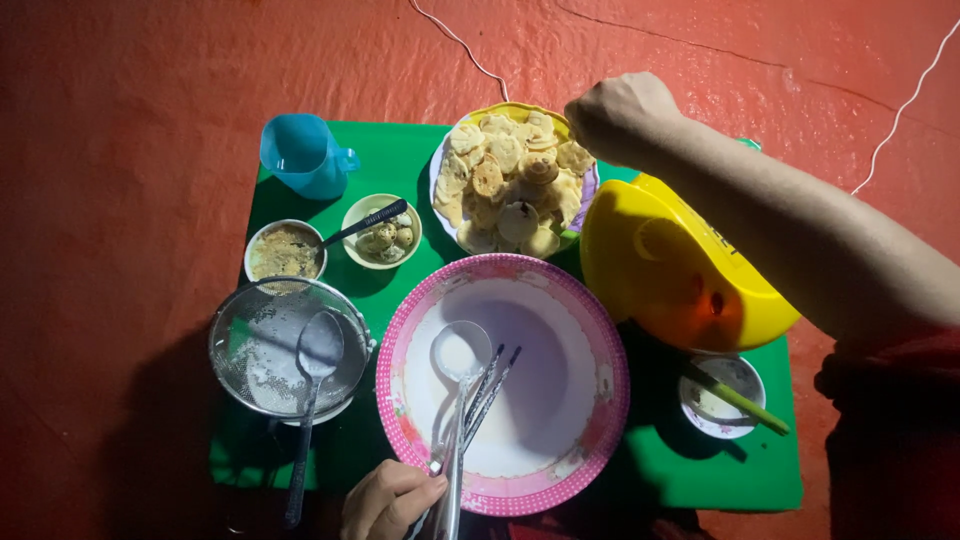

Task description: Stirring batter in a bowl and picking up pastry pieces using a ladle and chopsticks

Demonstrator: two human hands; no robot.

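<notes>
Head view, with the big pink-rimmed bowl point(590, 330) as the landmark. The left hand point(392, 500), at the bowl's near rim, is closed around the handles of a metal ladle point(458, 352) and tongs point(488, 392), whose working ends lie in the bowl. The bowl holds only a smear of white batter, which suggests most of it has been used up.

The right hand point(622, 115) is a closed fist beyond the bowl, over the far edge of a plate of small round cakes point(512, 180); whether it pinches anything I cannot tell. The plate is heaped, so I judge the cooking well advanced.

Right of the bowl sits a yellow lidded pan point(680, 265), and nearer, a small dish with a green stick point(722, 398). Left of the bowl lies a sieve with a spoon point(290, 345). Beyond that are two small bowls of filling point(330, 245) and a blue jug point(302, 155), all on a green mat point(700, 470).
</notes>
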